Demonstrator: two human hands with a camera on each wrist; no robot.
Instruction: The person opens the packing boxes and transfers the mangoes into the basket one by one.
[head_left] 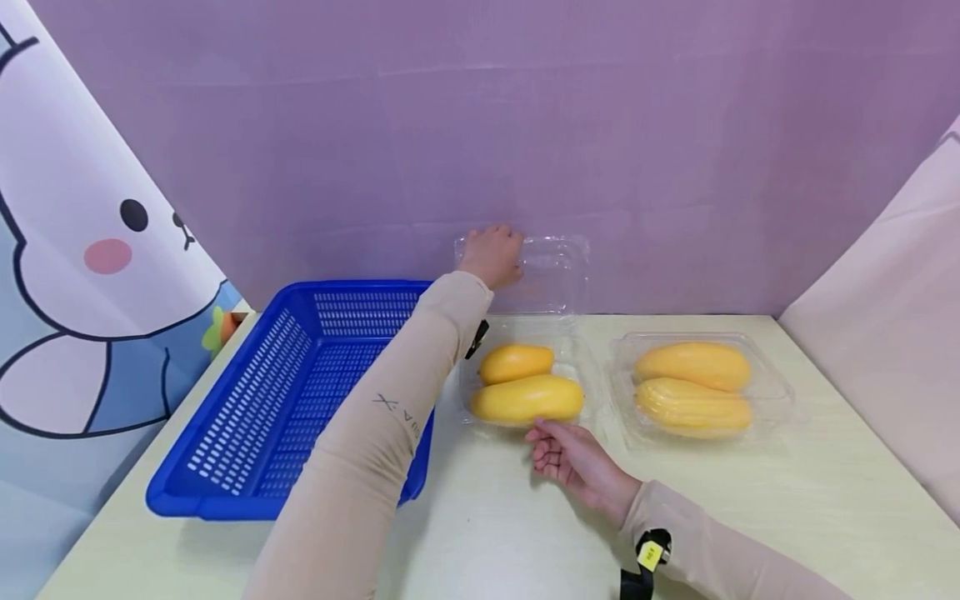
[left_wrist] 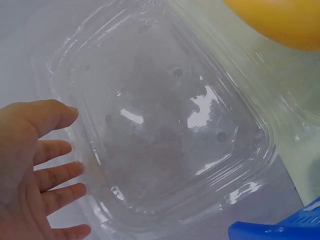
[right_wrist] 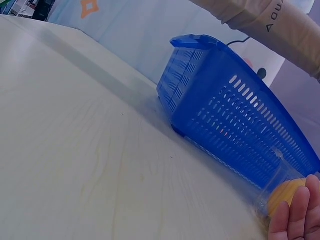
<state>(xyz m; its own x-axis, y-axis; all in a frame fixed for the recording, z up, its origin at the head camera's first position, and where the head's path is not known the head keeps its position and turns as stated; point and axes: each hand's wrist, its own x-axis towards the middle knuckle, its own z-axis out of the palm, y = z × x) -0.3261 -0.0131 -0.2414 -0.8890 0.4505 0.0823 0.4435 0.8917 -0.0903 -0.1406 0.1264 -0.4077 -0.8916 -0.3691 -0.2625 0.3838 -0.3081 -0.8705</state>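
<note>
Sleeve (head_left: pixel 360 483): crossing bottom left.
Left hand (head_left: pixel 492 257): fingers resting apart at upper-centre lid (head_left: pixel 555 271).
Right hand (head_left: pixel 577 467): lying curled below central yellow fruit (head_left: pixel 527 400); pinching, we can't tell.
Lid: we should be tilting gently.

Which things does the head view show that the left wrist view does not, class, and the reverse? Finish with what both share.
Only the head view: the right hand, the closed box and the rabbit picture.

Only the left wrist view: small round marks in the clear lid, and the left fingers clear to their tips.

Both: the left hand, the lid, yellow fruit and the blue basket, though the wrist view catches only parts of the last two.
</note>
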